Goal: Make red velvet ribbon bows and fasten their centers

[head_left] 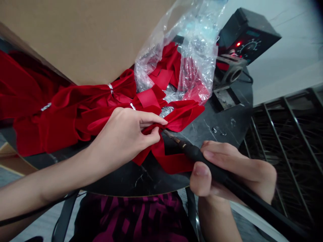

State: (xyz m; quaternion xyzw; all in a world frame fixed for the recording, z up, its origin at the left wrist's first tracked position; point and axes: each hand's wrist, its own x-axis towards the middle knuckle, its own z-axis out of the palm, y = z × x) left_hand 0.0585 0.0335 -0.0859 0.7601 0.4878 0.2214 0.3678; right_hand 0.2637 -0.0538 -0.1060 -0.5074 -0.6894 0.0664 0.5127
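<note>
My left hand (pixel 123 141) pinches a fold of glossy red ribbon (pixel 174 117) between thumb and fingers. The ribbon forms gathered bows (pixel 83 114), bound at points by small silver ties (pixel 110 88). My right hand (pixel 234 171) grips a black-handled soldering iron (pixel 195 154). Its thin metal tip (pixel 170 135) points at the pinched ribbon and ends just beside my left fingers. Whether the tip touches the cloth is hidden.
A black soldering station (pixel 248 35) with a lit red lamp and a dial stands at the far right of a round black marble table (pixel 222 126). A metal iron stand (pixel 227 79), a crumpled plastic bag (pixel 199 43) and a cardboard sheet (pixel 85 37) sit nearby. A dark wire rack (pixel 285 158) lies right.
</note>
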